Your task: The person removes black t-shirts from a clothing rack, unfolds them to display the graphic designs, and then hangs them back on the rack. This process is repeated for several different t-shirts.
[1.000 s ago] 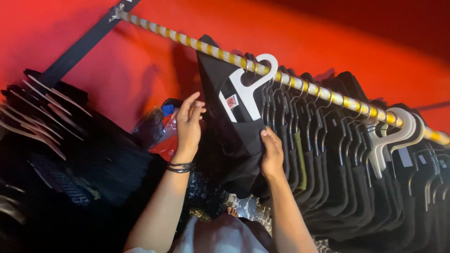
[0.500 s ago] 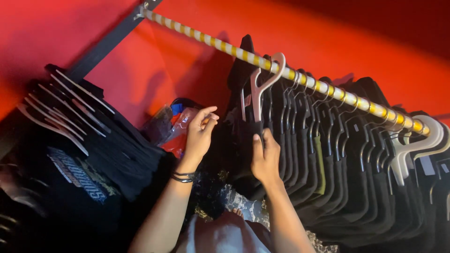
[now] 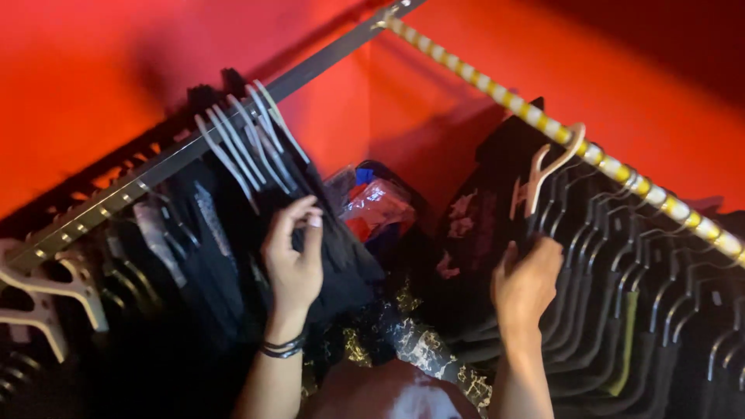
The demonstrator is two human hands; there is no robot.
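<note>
Two rails meet in a red-walled corner at about 12 o'clock. The striped rail (image 3: pixel 543 116) — yellow and white bands — runs down toward 4 o'clock, packed w/ dark garments on dark hangers. The grey rail (image 3: pixel 233 128) runs off toward 8 o'clock, also hung w/ black clothes on pale hangers (image 3: pixel 248 132).

Right hand (image 3: pixel 528 283) is up at roughly 4 o'clock from centre, fingers curled round the bottom edge of a black tee (image 3: pixel 481 225) that hangs on a white hanger (image 3: pixel 543 174). The hanger's hook sits over the striped rail; the tee is the first garment at the corner end of that row, its pale print facing the corner. Grip looks closed on the fabric, though the fingertips themselves are hidden behind it.

Left hand (image 3: pixel 295 260) is at about 8 o'clock from centre, w/ dark bands at the wrist. Its fingers are loosely bent and spread, resting against a black garment (image 3: pixel 341 264) at the near end of the grey rail's row — touching, not clearly clamping anything.

Between the hands, back in the corner, sits a crinkled plastic bag (image 3: pixel 376 206) w/ red and blue inside. Below it, at 6 o'clock, lies dark cloth w/ gold marbling (image 3: pixel 403 341).
</note>
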